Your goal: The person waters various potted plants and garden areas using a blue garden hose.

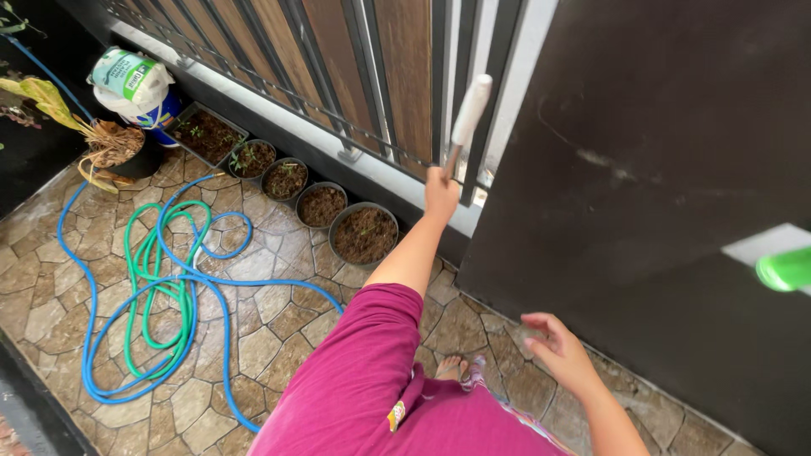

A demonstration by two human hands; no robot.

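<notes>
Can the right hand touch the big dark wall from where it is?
Probably yes. The right hand hangs open and empty close beside the dark wall, with only bare air and stone floor between them. The left hand is busy holding the paint roller up by the railing.

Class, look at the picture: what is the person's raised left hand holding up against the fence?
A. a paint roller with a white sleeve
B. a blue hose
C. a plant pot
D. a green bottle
A: the left hand grips the handle of a paint roller, its white sleeve raised against the fence bars.
</notes>
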